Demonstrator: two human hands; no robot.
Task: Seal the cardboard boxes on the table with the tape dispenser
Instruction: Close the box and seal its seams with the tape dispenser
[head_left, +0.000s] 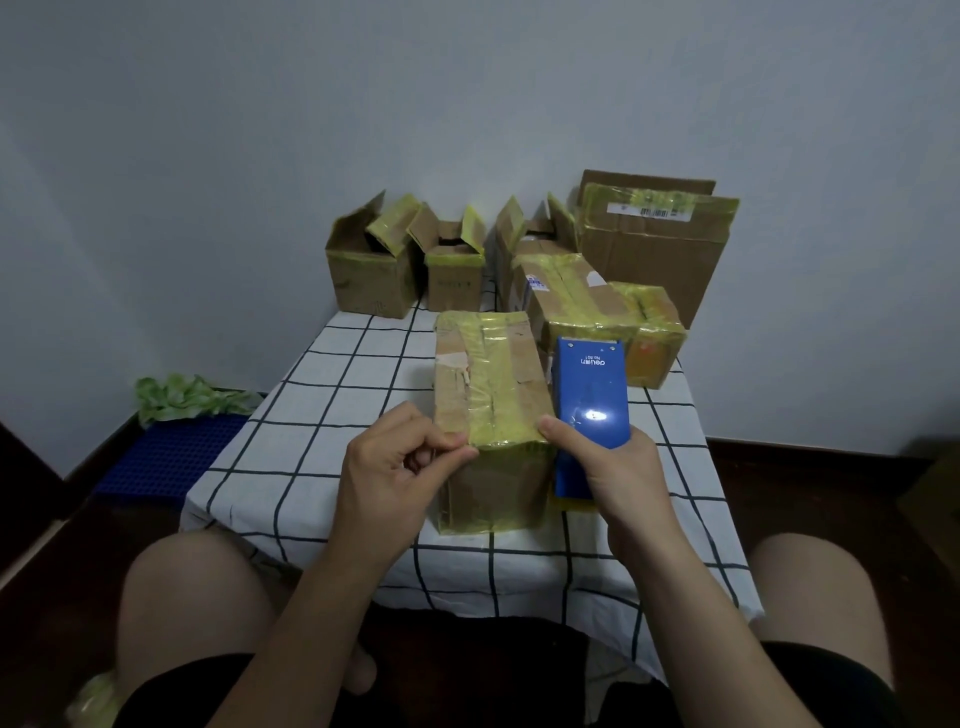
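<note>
Head view: the left hand (400, 467) is pinching the yellow tape (498, 410) at the near top edge of the cardboard box (493, 493), which is standing mid-table on the checked cloth (311, 415). The right hand (618, 467) is gripping the blue tape dispenser (592, 395) just beside the box. The tape is likely clinging and creasing easily. The box seems stiff and light, best steadied at its corners.

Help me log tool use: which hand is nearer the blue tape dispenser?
Right. The right hand grips the tape dispenser at its near end; the left hand pinches the yellow tape across the box from it.
</note>
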